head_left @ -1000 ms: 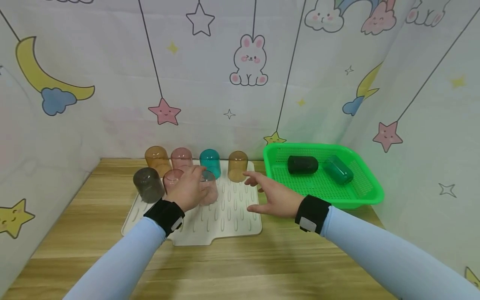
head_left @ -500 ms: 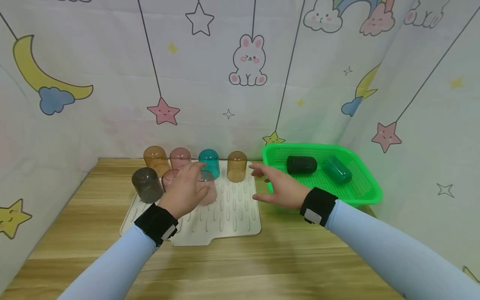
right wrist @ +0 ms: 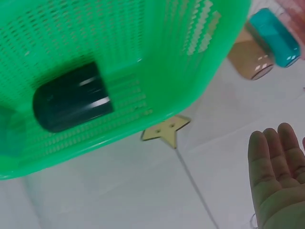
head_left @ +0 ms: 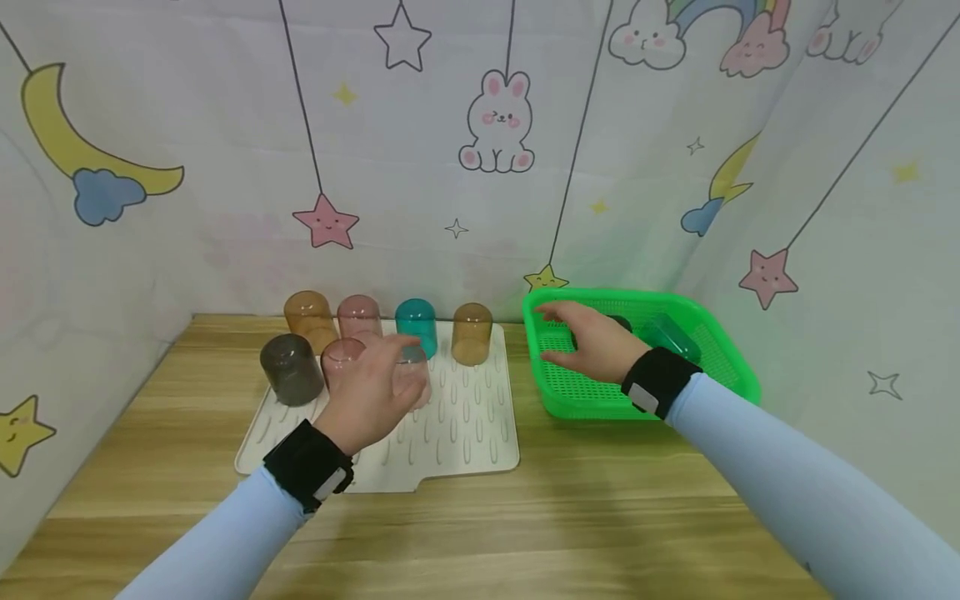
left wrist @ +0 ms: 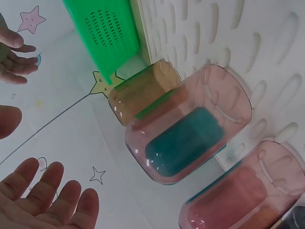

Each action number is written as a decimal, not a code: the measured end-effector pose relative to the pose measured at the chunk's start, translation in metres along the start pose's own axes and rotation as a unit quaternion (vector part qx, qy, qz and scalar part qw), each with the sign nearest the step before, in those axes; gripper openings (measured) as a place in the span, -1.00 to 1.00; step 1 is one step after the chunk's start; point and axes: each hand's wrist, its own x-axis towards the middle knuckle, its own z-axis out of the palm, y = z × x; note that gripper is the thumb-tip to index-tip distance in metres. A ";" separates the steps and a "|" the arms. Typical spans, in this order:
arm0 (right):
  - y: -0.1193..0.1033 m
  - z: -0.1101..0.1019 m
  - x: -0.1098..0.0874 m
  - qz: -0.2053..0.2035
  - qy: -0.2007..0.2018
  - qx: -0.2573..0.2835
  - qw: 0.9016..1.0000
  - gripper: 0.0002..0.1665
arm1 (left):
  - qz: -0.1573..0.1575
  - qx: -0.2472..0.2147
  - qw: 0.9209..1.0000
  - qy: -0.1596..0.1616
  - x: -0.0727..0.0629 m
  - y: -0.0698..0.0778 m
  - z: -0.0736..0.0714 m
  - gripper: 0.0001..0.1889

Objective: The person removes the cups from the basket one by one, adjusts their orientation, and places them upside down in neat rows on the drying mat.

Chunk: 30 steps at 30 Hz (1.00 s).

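Above the white drainer tray (head_left: 465,450), my left hand (head_left: 367,400) is near a pale pink cup (head_left: 422,387), partly hiding it. In the left wrist view, a gap separates the relaxed fingers (left wrist: 55,181) from that upside-down pale pink cup (left wrist: 231,90). Over the left side of the green basket (head_left: 577,408) is my right hand (head_left: 596,340), fingers spread and holding nothing. It mostly covers a black cup (right wrist: 71,98) lying on its side in the basket. Beside that lies a dark green cup (head_left: 672,335).
Other upturned cups stand on the tray: a grey one (head_left: 291,371), a second pink one (head_left: 341,358), and a back row of amber (head_left: 309,317), pink (head_left: 360,315), teal (head_left: 417,321) and amber (head_left: 472,333). A patterned curtain (head_left: 420,258) hangs behind the wooden table (head_left: 480,533).
My right hand has moved right, from beside the amber cup to over the basket. The left hand has drawn slightly back toward me from the pale pink cup. The cups stay put.
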 end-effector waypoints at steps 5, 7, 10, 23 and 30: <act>0.021 -0.001 0.003 0.016 -0.002 -0.001 1.000 -0.15 | 0.000 -0.012 1.000 -0.004 -0.003 0.001 0.000 -0.50; 0.028 -0.001 0.004 0.025 -0.006 0.000 1.000 -0.15 | 0.000 -0.012 1.000 -0.006 -0.004 0.001 0.000 -0.51; 0.034 -0.003 0.004 0.041 -0.014 0.007 0.999 -0.15 | -0.006 -0.016 1.000 -0.012 -0.004 0.002 0.000 -0.50; 0.062 -0.007 0.008 0.066 -0.029 -0.009 0.997 -0.19 | -0.002 -0.029 1.000 -0.007 -0.005 0.004 0.001 -0.52; 0.079 -0.002 0.010 0.075 -0.032 -0.046 0.996 -0.19 | 0.010 -0.030 0.999 -0.003 -0.006 0.003 0.003 -0.52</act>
